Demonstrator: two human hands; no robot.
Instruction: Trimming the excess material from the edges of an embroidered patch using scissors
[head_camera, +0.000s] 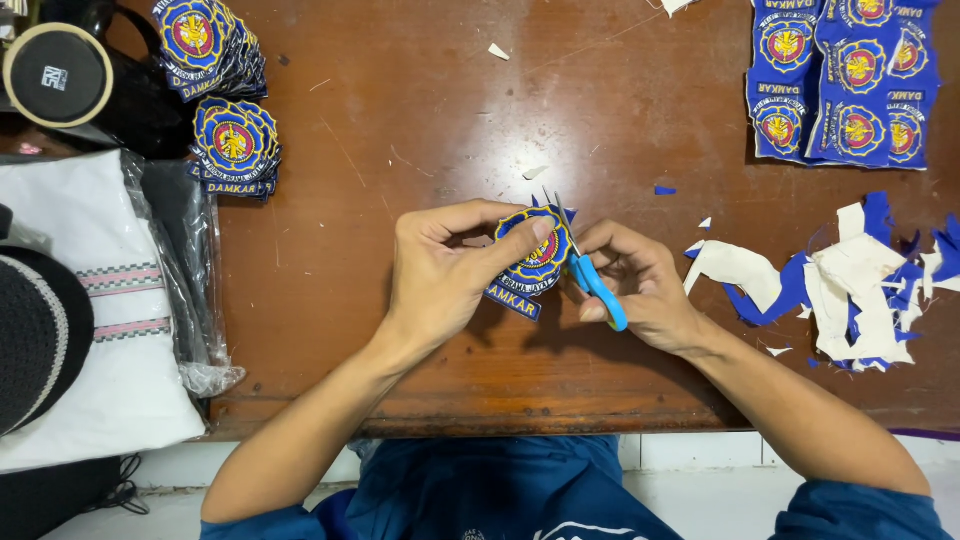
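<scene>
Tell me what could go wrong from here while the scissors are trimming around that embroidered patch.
The left hand pinches the patch with its thumb tip right beside the scissors blades, so a nick looks possible. The right hand cuts close to the yellow border; a slip could clip the stitching. Offcuts are piling up at the right and might mix with the uncut patch sheet above them.
</scene>
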